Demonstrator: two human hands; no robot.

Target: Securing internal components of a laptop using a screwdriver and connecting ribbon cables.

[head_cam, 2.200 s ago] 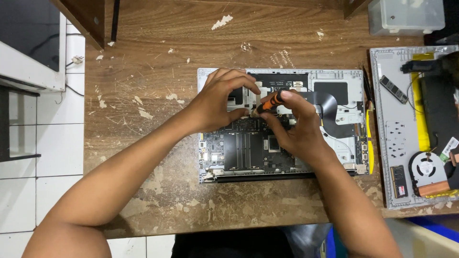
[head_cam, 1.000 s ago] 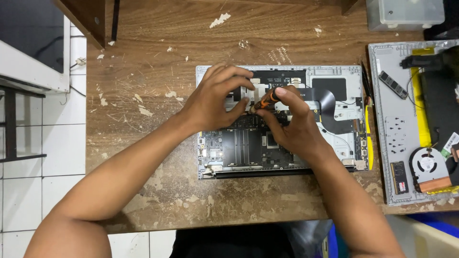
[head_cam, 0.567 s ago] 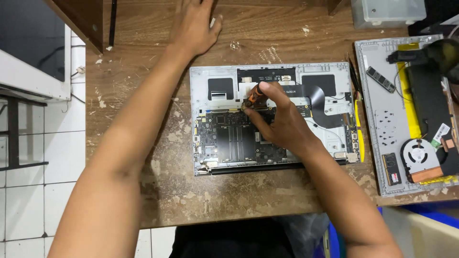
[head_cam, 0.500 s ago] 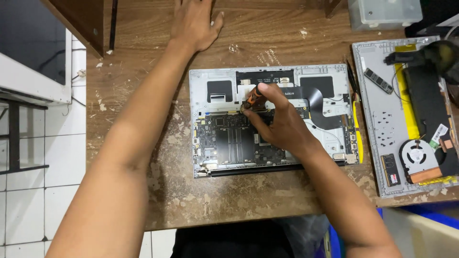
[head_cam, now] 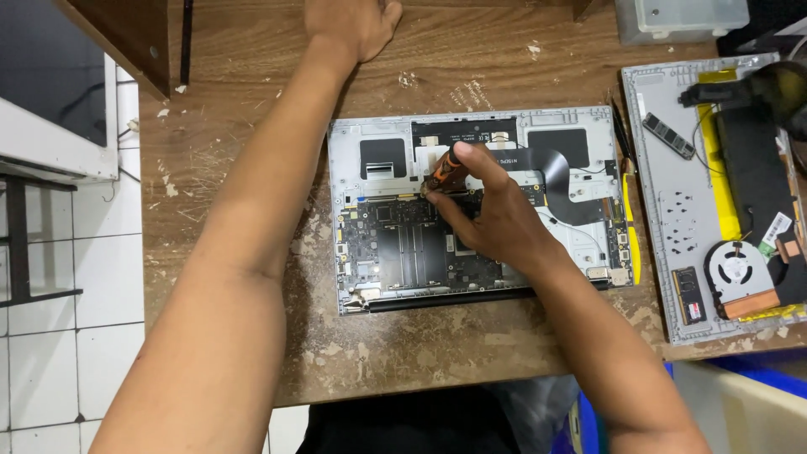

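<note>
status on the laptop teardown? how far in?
Done: the bottom cover is off and lies to the right, with a fan and memory sticks on it; the open laptop shows its board. In hand: the right hand holds an orange-handled screwdriver tip-down at the board's upper edge, while the left hand rests on the table beyond the laptop. Left: the main board is still seated.

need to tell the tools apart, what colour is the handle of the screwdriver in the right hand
Orange and black, on the screwdriver in the right hand; head view.
</note>
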